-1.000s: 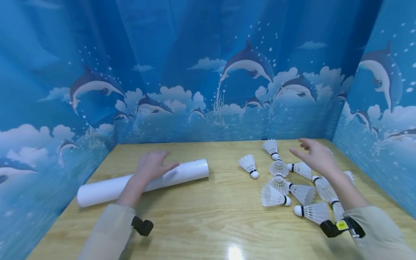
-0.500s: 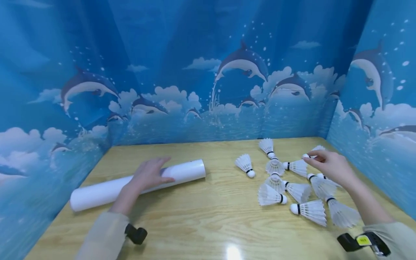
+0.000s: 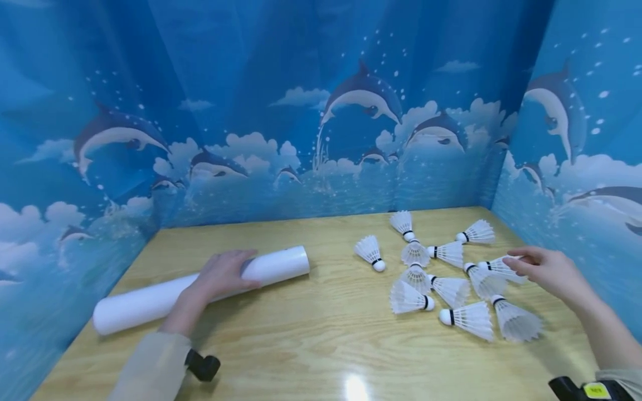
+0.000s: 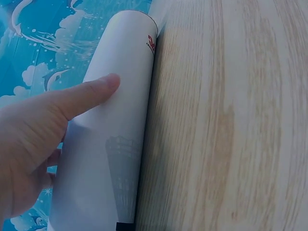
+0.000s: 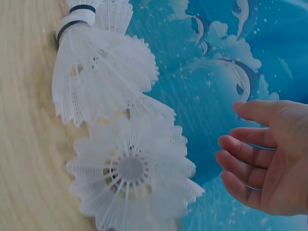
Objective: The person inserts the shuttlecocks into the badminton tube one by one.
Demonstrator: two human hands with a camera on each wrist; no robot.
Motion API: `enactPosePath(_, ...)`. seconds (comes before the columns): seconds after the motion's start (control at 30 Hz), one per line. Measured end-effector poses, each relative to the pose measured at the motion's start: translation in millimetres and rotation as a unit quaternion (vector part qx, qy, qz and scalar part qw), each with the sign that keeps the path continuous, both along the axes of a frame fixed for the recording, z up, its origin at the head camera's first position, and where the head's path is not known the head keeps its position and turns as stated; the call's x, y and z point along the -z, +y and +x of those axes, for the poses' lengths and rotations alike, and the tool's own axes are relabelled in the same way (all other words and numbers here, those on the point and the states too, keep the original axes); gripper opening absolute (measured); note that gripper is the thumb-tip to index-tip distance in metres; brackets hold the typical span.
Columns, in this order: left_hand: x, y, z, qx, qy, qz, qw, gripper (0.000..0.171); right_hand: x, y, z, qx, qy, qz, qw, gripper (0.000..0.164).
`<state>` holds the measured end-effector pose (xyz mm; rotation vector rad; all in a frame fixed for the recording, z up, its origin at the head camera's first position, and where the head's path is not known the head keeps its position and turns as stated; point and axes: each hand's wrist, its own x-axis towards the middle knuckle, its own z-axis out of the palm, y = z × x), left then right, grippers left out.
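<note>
My left hand (image 3: 223, 274) grips a white shuttlecock tube (image 3: 277, 266) lying aslant on the table. In the left wrist view its thumb lies across the tube (image 4: 108, 130), with the fingers on the far side; a grey shuttlecock picture and a small red mark show on the tube. At the right edge of a group of white shuttlecocks, my right hand (image 3: 557, 274) hovers beside one shuttlecock (image 3: 499, 268). The right wrist view shows that hand (image 5: 269, 159) with loosely bent fingers and nothing in it, apart from the nearest shuttlecock skirt (image 5: 130, 168).
Several shuttlecocks lie scattered on the wooden table (image 3: 321, 334), one of them (image 3: 370, 253) a little apart to the left. Another shuttlecock (image 3: 476, 231) lies at the back right. A blue dolphin-print curtain (image 3: 281, 111) borders the back and the sides.
My right hand has moved from above the shuttlecocks to their right side and lower, uncovering the ones behind it. The left hand has settled onto the tube. The head view has shifted slightly right.
</note>
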<state>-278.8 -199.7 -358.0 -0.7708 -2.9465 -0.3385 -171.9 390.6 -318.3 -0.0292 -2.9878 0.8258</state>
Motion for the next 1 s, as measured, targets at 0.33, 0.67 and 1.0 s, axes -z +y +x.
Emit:
enactPosePath(0.33,2.8,0,0.5,0.003,-0.004,-0.004,1.0000,0.079,13.7,27,7.4,0.020,-0.006,-0.017,1.000,0.063)
enactPosePath(0.67,1.6,6,1.0,0.004,-0.005,-0.014,0.9999,0.075,28.8,52,-0.4,0.015,-0.021,-0.028,0.999,0.061)
enactPosePath(1.0,1.3,5,-1.2,0.001,-0.009,-0.022,0.9997,0.076,46.9,67,-9.2,-0.025,-0.021,-0.016,0.999,0.055)
